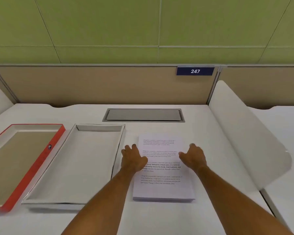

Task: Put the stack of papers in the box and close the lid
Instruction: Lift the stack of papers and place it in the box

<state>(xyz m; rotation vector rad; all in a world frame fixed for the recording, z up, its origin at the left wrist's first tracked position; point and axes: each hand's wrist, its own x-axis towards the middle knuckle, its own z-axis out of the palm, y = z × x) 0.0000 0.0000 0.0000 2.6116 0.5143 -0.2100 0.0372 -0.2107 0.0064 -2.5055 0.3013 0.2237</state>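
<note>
A stack of printed white papers (161, 187) lies flat on the white desk, right of centre. To its left sits the shallow white box (71, 167), open and with nothing inside. Further left lies the red-edged lid (39, 165), upside down with its brown inside showing. My left hand (133, 158) hovers at the stack's left edge, between box and papers, fingers apart. Over the stack's right edge is my right hand (193, 156), fingers spread and slightly blurred. Neither hand holds anything.
A grey cable hatch (143, 115) is set into the desk behind the papers. A white curved divider (241, 136) rises on the right. A beige partition with a "247" sign (195, 71) closes the back.
</note>
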